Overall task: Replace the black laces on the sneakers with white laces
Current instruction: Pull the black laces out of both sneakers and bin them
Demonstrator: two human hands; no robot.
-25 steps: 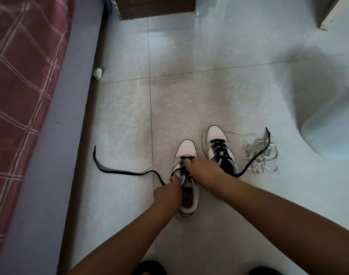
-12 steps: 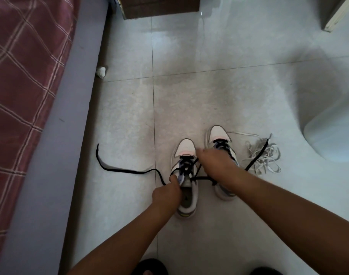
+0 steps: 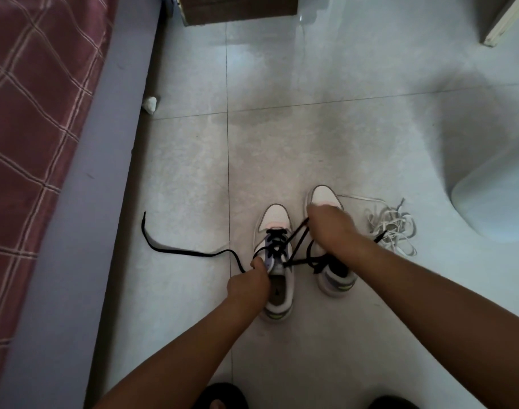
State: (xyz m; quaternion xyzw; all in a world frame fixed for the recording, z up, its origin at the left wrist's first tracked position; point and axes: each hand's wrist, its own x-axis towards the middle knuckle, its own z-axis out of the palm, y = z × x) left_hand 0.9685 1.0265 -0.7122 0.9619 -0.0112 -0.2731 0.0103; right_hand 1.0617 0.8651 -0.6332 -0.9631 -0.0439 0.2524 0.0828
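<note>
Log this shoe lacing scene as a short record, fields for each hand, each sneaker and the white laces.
left hand: holds the left sneaker's collar
right hand: pulls a black lace loop out
left sneaker: partly unlaced, lace end trailing left on floor
right sneaker: partly hidden by the right hand
white laces: loose pile right of the sneakers

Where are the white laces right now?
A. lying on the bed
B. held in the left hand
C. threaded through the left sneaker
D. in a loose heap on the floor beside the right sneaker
D: the white laces lie tangled on the tiled floor just right of the right sneaker, untouched by either hand.
</note>
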